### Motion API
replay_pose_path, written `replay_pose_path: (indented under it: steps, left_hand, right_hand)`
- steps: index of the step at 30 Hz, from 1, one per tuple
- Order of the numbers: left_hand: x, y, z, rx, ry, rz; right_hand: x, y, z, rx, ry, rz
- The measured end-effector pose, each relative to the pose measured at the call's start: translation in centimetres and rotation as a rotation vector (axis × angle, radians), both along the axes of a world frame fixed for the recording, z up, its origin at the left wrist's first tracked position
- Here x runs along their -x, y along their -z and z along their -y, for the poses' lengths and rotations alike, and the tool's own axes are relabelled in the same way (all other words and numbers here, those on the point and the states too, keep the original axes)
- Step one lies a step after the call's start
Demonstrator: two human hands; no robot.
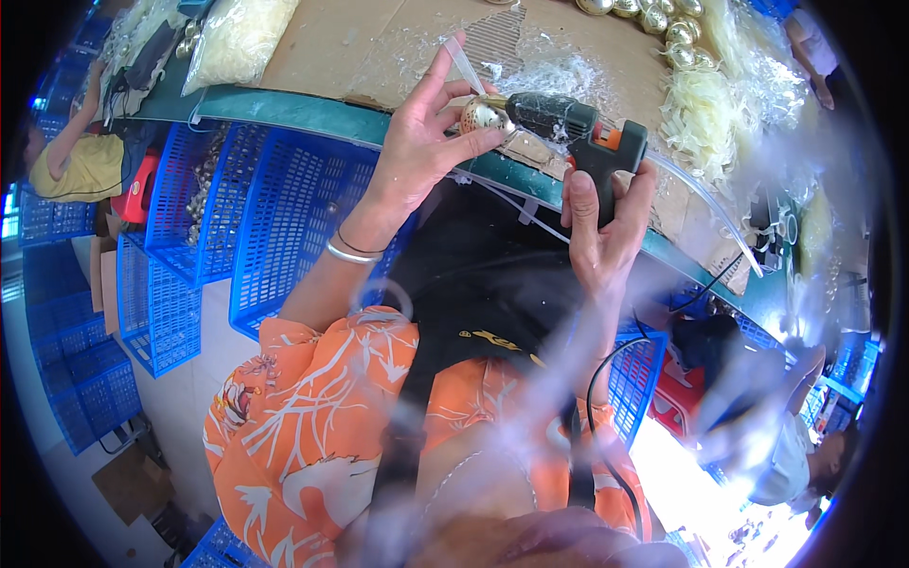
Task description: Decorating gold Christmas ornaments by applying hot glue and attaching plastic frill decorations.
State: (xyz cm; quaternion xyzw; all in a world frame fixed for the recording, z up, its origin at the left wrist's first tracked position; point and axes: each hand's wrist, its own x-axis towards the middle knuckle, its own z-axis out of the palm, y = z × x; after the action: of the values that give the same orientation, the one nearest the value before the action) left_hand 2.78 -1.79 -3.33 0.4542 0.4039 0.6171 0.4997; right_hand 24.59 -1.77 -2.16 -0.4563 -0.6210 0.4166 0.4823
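My left hand holds a small gold ball between thumb and fingers, together with a thin clear plastic strip that sticks up past the fingers. In my right hand is a black glue gun with an orange trigger, gripped by the handle. Its nozzle touches the gold ball. Both hands hover over the front edge of a cardboard-covered table. A silver bracelet sits on my left wrist.
Blue plastic crates are stacked to my left below the table edge. Several gold balls and heaps of clear plastic strips lie on the table. A clear bag of pale strips lies far left. Other people sit at left and lower right.
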Motion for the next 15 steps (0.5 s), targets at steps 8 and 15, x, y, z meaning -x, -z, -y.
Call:
replay_pose_path:
  steps: [8, 15]
  left_hand:
    - [0.0, -0.1, -0.2, -0.035, 0.014, 0.01]
    - [-0.2, -0.8, 0.5, -0.017, -0.085, -0.042]
  right_hand:
    - [-0.6, 0.4, -0.7, 0.043, -0.031, -0.158]
    - [-3.0, 2.8, -4.6, -0.014, 0.231, 0.289]
